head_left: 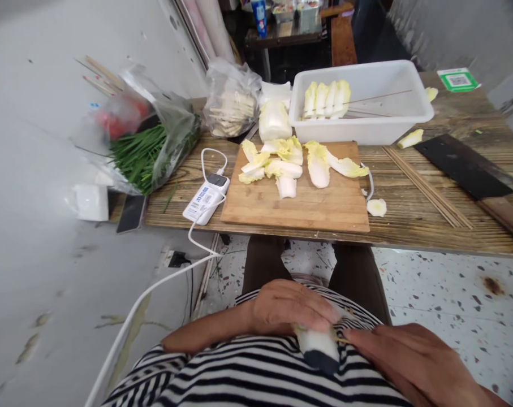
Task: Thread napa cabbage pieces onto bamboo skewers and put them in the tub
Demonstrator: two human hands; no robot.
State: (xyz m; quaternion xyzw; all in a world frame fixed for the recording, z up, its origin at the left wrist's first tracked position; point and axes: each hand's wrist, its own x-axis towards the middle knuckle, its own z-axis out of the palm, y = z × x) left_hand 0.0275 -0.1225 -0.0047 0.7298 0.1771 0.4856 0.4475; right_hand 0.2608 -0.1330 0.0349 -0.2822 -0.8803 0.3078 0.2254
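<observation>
Close to my striped shirt, my left hand (294, 308) presses its fingers over a pale cabbage leaf (318, 341), partly covered and blurred. My right hand (413, 356) pinches a thin wooden skewer (341, 340), whose tip end meets the leaf's side; whether it passes through I cannot tell. A dark patch shows at the leaf's lower end. Beyond my lap, a wooden cutting board (298, 209) bears several loose yellow-white cabbage leaves (318, 167). Behind the board stands a cut cabbage piece (275, 121).
A white plastic tub (400, 127) holds skewered leaves. To the right lie bare skewers (428, 186) and a cleaver (468, 167). A white power bank (205, 198) with a cable sits left of the board, near bagged green chives (141, 152) and another plastic bag (233, 104).
</observation>
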